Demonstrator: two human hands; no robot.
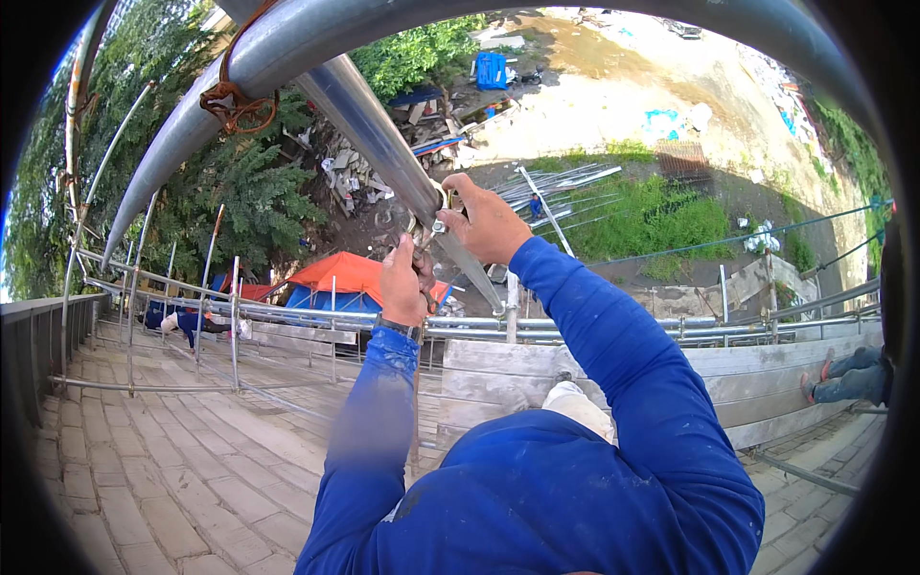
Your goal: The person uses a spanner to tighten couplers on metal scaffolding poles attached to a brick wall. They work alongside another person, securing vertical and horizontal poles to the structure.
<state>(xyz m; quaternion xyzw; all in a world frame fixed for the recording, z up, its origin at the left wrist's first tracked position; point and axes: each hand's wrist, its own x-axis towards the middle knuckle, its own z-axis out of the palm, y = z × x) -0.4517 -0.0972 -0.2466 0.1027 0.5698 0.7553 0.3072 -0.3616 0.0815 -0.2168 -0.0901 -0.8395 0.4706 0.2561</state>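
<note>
A grey metal scaffold pipe (383,144) slants down in front of me from the upper left. Around it, between my hands, sits a small metal scaffold clamp (438,227) with a nut showing. My right hand (487,225) grips the clamp from the right, thumb low and forefinger over its upper edge. From the left, my left hand (406,283) is closed with curled fingers at the clamp's lower side. Whatever else those fingers hold is hidden. Both forearms wear blue sleeves, and a dark band circles my left wrist.
A thick curved pipe (287,43) crosses overhead, with brown wire (235,105) tied round it. Wooden planks (498,359) and horizontal rails (613,328) lie below. Another person (187,324) is at far left; someone's legs (848,374) show at right. Ground with debris lies far beneath.
</note>
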